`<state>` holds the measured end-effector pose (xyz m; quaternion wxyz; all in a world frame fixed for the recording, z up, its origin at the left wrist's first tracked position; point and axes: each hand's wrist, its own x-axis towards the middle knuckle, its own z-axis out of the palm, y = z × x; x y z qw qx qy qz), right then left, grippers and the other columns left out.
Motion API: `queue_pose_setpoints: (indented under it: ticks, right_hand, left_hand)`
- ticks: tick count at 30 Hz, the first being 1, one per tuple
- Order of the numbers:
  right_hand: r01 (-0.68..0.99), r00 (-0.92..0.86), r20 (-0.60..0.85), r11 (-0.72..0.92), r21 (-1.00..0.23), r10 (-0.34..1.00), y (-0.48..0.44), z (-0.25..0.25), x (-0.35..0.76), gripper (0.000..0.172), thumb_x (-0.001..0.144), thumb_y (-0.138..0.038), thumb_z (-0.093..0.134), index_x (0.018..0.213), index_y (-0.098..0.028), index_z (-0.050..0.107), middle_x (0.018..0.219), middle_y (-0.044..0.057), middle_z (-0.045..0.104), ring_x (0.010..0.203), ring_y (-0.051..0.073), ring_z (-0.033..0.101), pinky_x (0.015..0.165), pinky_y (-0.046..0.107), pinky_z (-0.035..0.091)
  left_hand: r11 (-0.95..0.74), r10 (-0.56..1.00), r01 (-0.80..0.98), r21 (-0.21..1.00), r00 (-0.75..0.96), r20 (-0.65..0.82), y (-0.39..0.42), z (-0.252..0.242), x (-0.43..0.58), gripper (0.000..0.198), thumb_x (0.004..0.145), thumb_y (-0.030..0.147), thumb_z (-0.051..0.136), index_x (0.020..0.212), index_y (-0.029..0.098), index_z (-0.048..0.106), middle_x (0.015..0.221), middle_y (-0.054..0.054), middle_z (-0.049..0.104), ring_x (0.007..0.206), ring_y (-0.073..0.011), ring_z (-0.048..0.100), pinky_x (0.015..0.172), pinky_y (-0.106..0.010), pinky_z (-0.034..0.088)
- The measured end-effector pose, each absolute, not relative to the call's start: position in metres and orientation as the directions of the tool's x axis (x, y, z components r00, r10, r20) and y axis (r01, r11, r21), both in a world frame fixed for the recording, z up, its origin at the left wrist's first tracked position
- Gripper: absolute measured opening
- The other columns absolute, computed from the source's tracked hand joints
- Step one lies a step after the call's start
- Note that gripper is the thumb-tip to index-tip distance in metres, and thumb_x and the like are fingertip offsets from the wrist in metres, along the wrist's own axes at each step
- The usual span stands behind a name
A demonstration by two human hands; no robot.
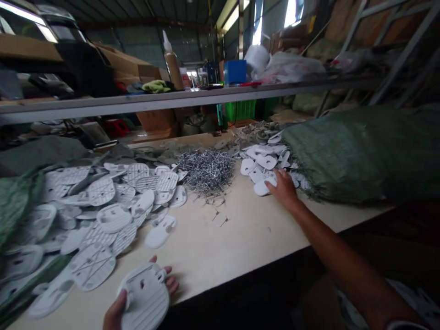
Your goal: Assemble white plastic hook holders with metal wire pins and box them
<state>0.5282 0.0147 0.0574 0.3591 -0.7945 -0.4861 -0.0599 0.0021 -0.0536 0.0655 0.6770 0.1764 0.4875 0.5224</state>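
Note:
My left hand (118,309) grips a pale grey plastic plate (147,298) with rounded corners, ridges and a small hole, at the table's front edge. Its thumb lies on the near side, and fingertips show past the far edge. Over at the right pile, my right hand (284,187) reaches in with thumb and forefinger apart, touching a smooth white rounded plastic piece (261,188). The other fingers are partly hidden. Between the hands, farther back, rises a heap of thin metal pins (208,169), a few lying loose in front.
Many ridged plastic plates (101,190) are piled on the left beside a green woven sack (15,206). Another full green sack (347,153) lies at the right. A shelf (206,95) crosses behind the table (220,247), bearing a brown bottle (174,68) and a blue box (234,72).

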Motion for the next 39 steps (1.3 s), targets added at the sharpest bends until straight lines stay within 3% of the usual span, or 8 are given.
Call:
queue_pose_setpoints:
  ticks: [3, 7, 16, 24, 28, 32, 35, 39]
  right_hand:
    - [0.727, 0.655, 0.374, -0.414, -0.548, 0.657, 0.024, 0.055, 0.573, 0.067, 0.091, -0.037, 0.069, 0.15, -0.006, 0.062, 0.153, 0.03, 0.059, 0.138, 0.043, 0.058, 0.117, 0.054, 0.044]
    - [0.695, 0.671, 0.339, -0.398, -0.599, 0.659, 0.024, 0.038, 0.581, 0.059, 0.091, -0.029, 0.062, 0.147, -0.012, 0.068, 0.119, 0.02, 0.079, 0.11, 0.035, 0.072, 0.101, 0.043, 0.054]
    - [0.613, 0.752, 0.467, -0.233, -0.755, 0.465, 0.008, 0.003, 0.581, 0.071, 0.087, -0.028, 0.056, 0.154, -0.006, 0.059, 0.108, 0.02, 0.08, 0.093, 0.031, 0.076, 0.091, 0.044, 0.061]
    - [0.58, 0.796, 0.553, -0.046, -0.814, 0.245, -0.002, 0.019, 0.588, 0.064, 0.09, -0.035, 0.056, 0.144, -0.003, 0.064, 0.12, 0.026, 0.078, 0.105, 0.032, 0.078, 0.095, 0.048, 0.063]
    - [0.631, 0.7, 0.629, 0.121, -0.766, 0.337, -0.018, 0.032, 0.55, 0.049, 0.096, -0.039, 0.064, 0.135, -0.012, 0.074, 0.124, 0.02, 0.08, 0.107, 0.032, 0.079, 0.098, 0.048, 0.064]
    - [0.776, 0.371, 0.702, 0.212, -0.594, 0.608, -0.04, 0.035, 0.495, 0.029, 0.101, -0.028, 0.065, 0.125, -0.022, 0.081, 0.122, 0.012, 0.082, 0.112, 0.029, 0.079, 0.104, 0.046, 0.063]
    - [0.793, 0.06, 0.692, 0.387, -0.471, 0.719, -0.05, 0.025, 0.466, 0.034, 0.102, -0.014, 0.059, 0.126, -0.026, 0.08, 0.121, 0.007, 0.083, 0.112, 0.025, 0.08, 0.104, 0.043, 0.064]
    - [0.773, -0.078, 0.657, 0.462, -0.435, 0.75, -0.051, 0.009, 0.464, 0.039, 0.096, -0.004, 0.054, 0.119, -0.025, 0.078, 0.121, 0.008, 0.082, 0.12, 0.025, 0.077, 0.106, 0.046, 0.063]
  left_hand:
    - [0.427, 0.873, -0.512, 0.745, 0.02, -0.486, -0.044, 0.062, 0.011, 0.089, 0.061, 0.038, 0.083, 0.148, 0.023, 0.067, 0.116, -0.019, 0.084, 0.097, -0.0475, 0.081, 0.084, -0.062, 0.069]
    - [0.407, 0.886, -0.491, 0.77, 0.009, -0.463, -0.035, 0.059, 0.027, 0.089, 0.063, 0.045, 0.08, 0.149, 0.025, 0.065, 0.111, -0.015, 0.085, 0.091, -0.0457, 0.082, 0.085, -0.065, 0.068]
    - [0.42, 0.892, -0.477, 0.772, 0.06, -0.448, -0.036, 0.059, 0.033, 0.084, 0.07, 0.041, 0.083, 0.151, 0.026, 0.064, 0.117, -0.014, 0.084, 0.1, -0.0453, 0.081, 0.099, -0.067, 0.063]
    - [0.43, 0.896, -0.473, 0.769, 0.125, -0.425, -0.031, 0.058, 0.036, 0.082, 0.074, 0.038, 0.083, 0.153, 0.026, 0.063, 0.125, -0.016, 0.082, 0.108, -0.0465, 0.08, 0.106, -0.066, 0.06]
    - [0.447, 0.89, -0.499, 0.742, 0.164, -0.426, -0.033, 0.061, 0.034, 0.086, 0.077, 0.037, 0.081, 0.159, 0.028, 0.057, 0.131, -0.016, 0.08, 0.112, -0.0474, 0.079, 0.105, -0.067, 0.06]
    - [0.457, 0.883, -0.579, 0.675, 0.205, -0.421, -0.035, 0.057, 0.033, 0.087, 0.082, 0.028, 0.077, 0.165, 0.033, 0.05, 0.133, -0.012, 0.08, 0.118, -0.0466, 0.077, 0.109, -0.068, 0.058]
    - [0.458, 0.886, -0.59, 0.665, 0.242, -0.395, -0.035, 0.054, 0.033, 0.087, 0.084, 0.027, 0.076, 0.167, 0.032, 0.048, 0.135, -0.015, 0.079, 0.113, -0.0453, 0.079, 0.104, -0.064, 0.062]
    - [0.44, 0.896, -0.605, 0.664, 0.241, -0.374, -0.035, 0.055, 0.03, 0.087, 0.085, 0.03, 0.077, 0.167, 0.028, 0.048, 0.136, -0.019, 0.077, 0.108, -0.045, 0.08, 0.098, -0.06, 0.066]
